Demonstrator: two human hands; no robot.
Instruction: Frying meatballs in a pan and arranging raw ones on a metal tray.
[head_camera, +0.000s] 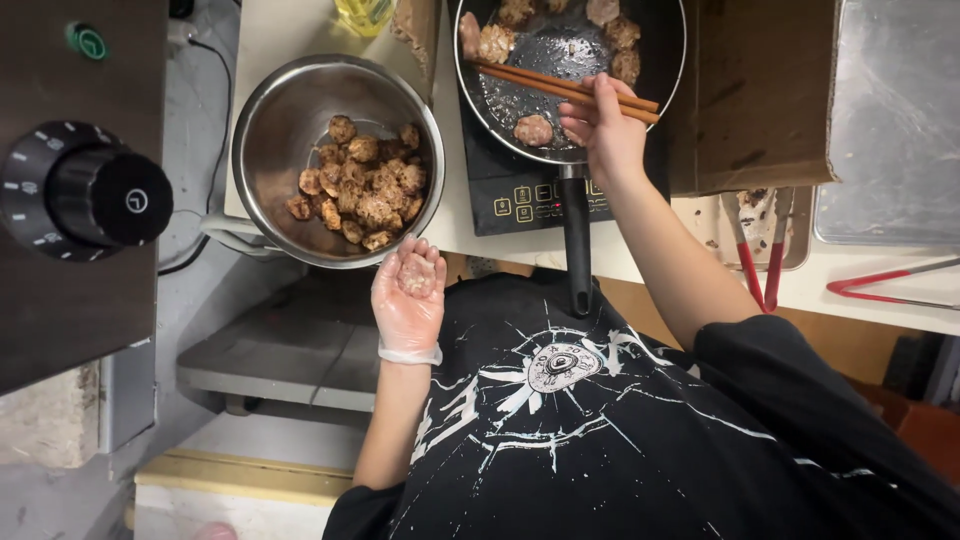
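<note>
My left hand (408, 297), in a clear plastic glove, is cupped palm up below the steel bowl and holds a raw meatball (416, 276). My right hand (607, 130) is bare and grips a pair of brown chopsticks (540, 80) that reach left across the black frying pan (667, 75). Several browned meatballs (533, 129) lie around the pan's oily bottom. The pan sits on a black induction cooker (520, 195), its handle (577, 240) pointing toward me.
A steel bowl (285, 110) with several cooked meatballs (362, 180) stands left of the cooker. Red-handled tongs (760, 265) lie in a small tray on the right, beside a metal tray (895, 120). A black knob (100, 195) sits at far left. An oil bottle (365, 15) stands at the back.
</note>
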